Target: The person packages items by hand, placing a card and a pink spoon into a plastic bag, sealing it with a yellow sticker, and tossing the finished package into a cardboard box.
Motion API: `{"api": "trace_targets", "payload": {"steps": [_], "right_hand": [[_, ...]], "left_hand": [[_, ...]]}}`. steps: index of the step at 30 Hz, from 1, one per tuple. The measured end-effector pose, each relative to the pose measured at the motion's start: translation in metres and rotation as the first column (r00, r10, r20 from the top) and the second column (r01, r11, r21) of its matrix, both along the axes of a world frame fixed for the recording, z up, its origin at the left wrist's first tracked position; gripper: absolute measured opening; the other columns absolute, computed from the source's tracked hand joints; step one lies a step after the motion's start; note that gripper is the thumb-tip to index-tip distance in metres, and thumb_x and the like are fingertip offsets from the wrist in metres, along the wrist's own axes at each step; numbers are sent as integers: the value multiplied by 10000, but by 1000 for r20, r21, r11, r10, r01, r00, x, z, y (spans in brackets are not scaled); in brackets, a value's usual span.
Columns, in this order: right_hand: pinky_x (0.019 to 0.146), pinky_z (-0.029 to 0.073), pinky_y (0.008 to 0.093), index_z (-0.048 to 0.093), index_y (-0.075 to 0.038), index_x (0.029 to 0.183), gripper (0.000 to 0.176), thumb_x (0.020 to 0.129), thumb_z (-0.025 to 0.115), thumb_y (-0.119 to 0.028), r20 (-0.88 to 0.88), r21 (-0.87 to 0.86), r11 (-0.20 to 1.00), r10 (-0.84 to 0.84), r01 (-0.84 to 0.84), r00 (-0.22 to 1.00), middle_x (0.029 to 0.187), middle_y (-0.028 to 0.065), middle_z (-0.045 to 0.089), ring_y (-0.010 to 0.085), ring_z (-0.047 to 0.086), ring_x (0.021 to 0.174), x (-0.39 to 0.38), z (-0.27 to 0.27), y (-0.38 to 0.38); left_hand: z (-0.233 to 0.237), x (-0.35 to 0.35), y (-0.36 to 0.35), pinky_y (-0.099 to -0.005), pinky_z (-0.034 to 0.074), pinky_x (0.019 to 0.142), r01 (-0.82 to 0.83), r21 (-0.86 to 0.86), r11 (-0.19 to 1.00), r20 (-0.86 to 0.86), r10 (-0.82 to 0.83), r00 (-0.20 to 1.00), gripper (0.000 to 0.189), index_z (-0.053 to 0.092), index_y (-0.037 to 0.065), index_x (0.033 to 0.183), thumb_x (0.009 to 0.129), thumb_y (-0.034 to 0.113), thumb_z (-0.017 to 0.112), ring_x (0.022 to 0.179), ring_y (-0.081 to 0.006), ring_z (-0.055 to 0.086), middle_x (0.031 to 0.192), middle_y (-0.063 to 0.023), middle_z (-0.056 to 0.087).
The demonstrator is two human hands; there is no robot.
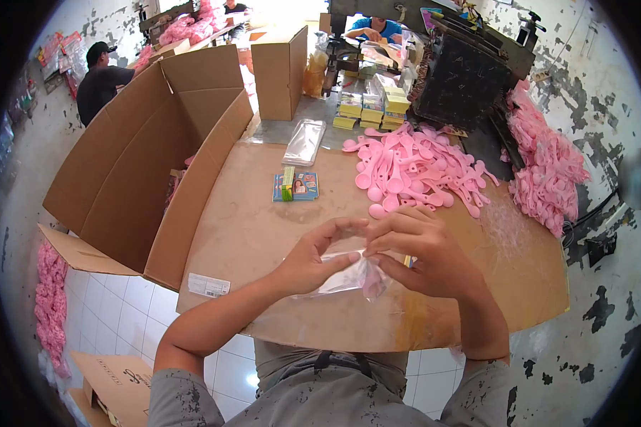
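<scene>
Both hands are over the near middle of the cardboard-covered table (253, 235). My left hand (325, 252) has thumb and fingers curved around the side of a clear plastic bag (335, 282). My right hand (417, 249) is bent, its fingertips pinched at the bag's upper part. Something pink (372, 285) shows inside the bag below my right fingers. A small coloured card edge (409, 261) peeks out by my right hand. Beyond the hands lies a heap of pink plastic spoons (399, 171). Coloured cards (305, 186) lie ahead of my left hand, near a stack of clear bags (305, 142).
A big open carton (132, 153) stands at the left, with a tall box (278, 75) behind. Card stacks (372, 107), a dark machine (459, 71) and pink bundles (545, 167) are at the back and right. One person (100, 85) is at far left, others at the back.
</scene>
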State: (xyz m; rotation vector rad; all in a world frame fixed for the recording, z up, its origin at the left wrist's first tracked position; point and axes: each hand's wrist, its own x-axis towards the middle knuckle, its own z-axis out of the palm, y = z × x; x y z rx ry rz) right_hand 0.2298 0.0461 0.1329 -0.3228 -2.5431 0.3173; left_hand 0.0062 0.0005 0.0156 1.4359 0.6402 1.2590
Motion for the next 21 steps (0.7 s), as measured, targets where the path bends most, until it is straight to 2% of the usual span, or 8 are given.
{"api": "trace_targets", "payload": {"steps": [1,3,7,10,13,15,18,21], "right_hand": [[780,524,363,747,-46,1011,89,926,729,-65,-48,-66,997,-54,51,997,944,54,704,215,682,881,1,1,-2],[715,518,359,743,-40,1014,92,928,730,-72,-126,-200,970,-164,137,978,895,62,691,217,675,785,2,5,-3],[639,512,332,732,-20,1015,99,932,724,-72,-110,-217,947,-265,237,958,849,79,685,198,659,686,-5,11,-16],[626,512,325,731,-14,1018,104,931,724,-70,-112,-240,930,-310,277,944,820,81,673,183,656,671,-6,9,-18],[627,514,322,731,-12,1026,114,931,726,-74,-114,-254,917,-344,307,932,805,80,659,178,651,666,-7,4,-15],[616,512,316,731,-14,1044,128,932,727,-77,-86,-267,910,-351,318,933,832,83,660,181,650,671,-6,3,-14],[704,520,342,724,-44,1052,155,899,739,-62,-206,-140,933,-355,332,912,946,79,663,206,670,805,-11,-8,-11],[838,504,385,711,-68,1041,220,835,783,-89,-230,289,912,-230,292,946,1063,72,652,243,661,963,-13,-17,-3]], "left_hand": [[-1,-4,2,-357,479,1109,-62,76,995,-58,67,996,478,547,4,1442,980,48,664,1361,-207,570,1389,-116,648],[-1,-13,2,-375,472,1123,-3,189,982,-150,32,988,557,524,1,1470,937,36,681,1366,-222,576,1411,-138,637],[12,-6,-8,-400,468,1139,-6,313,950,-243,86,966,673,486,-8,1511,886,51,730,1355,-246,599,1435,-165,627],[10,-3,-12,-411,466,1143,-13,292,956,-182,69,981,680,484,-8,1514,888,52,743,1328,-255,624,1389,-162,662],[18,-2,-13,-385,511,1094,-18,312,950,-218,90,972,604,483,-8,1512,956,53,710,1276,-237,658,1336,-161,696],[14,0,-12,-351,553,1023,-53,216,975,-165,90,982,537,489,-6,1507,1002,43,666,1189,-205,696,1274,-160,726],[14,0,-13,-293,583,909,-90,78,993,-148,101,984,454,502,-10,1493,1052,29,599,1063,-155,724,1141,-141,762],[15,2,-15,-268,593,834,-121,30,992,-112,124,986,441,512,-18,1482,1052,21,599,972,-128,732,1045,-123,782]]}}
